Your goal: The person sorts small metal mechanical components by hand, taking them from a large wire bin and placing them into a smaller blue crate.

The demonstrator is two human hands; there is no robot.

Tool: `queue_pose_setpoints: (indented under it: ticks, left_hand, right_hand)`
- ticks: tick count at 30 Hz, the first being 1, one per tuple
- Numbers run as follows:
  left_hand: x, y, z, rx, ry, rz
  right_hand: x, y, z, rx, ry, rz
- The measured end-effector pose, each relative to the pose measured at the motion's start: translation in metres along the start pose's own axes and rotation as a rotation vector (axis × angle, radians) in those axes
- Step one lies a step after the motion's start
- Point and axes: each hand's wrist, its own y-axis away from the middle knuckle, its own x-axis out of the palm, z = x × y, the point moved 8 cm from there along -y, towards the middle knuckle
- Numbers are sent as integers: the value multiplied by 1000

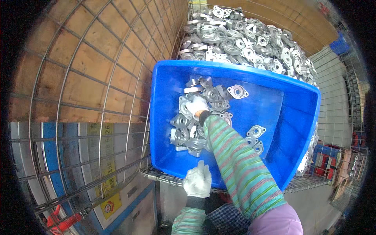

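A blue plastic bin holds several grey cast-metal flanges, each with a round centre and two eared ends. My right hand, in a white glove, reaches into the heap on the bin's left side. Its fingers close on the edge of a flange, partly hidden by the glove. My left hand, gloved too, is at the bin's near wall with a finger stretched upward and nothing visible in it. One flange lies apart near the far wall; a few more, including a flange, lie right of my right forearm.
Behind the bin rises a large pile of similar metal flanges. A wire mesh cage wall backed with brown board stands on the left. More mesh runs along the right. A red coiled hose hangs at the lower left.
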Motion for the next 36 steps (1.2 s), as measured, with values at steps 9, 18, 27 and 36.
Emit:
queue_pose_setpoints:
  ticks: [9,18,27,36]
  left_hand:
    - [1,-3,-5,-35,7,93]
    - [2,-4,-4,-44,19,116]
    - [1,0,-2,-12,32,44]
    - [-3,4,0,-48,55,37]
  right_hand:
    - [-146,22,-96,10,248,-221]
    - [-136,-18,-170,65,346,-325]
    - [-111,52,-204,374,-79,10]
    - [-127,156,-139,378,-847,204]
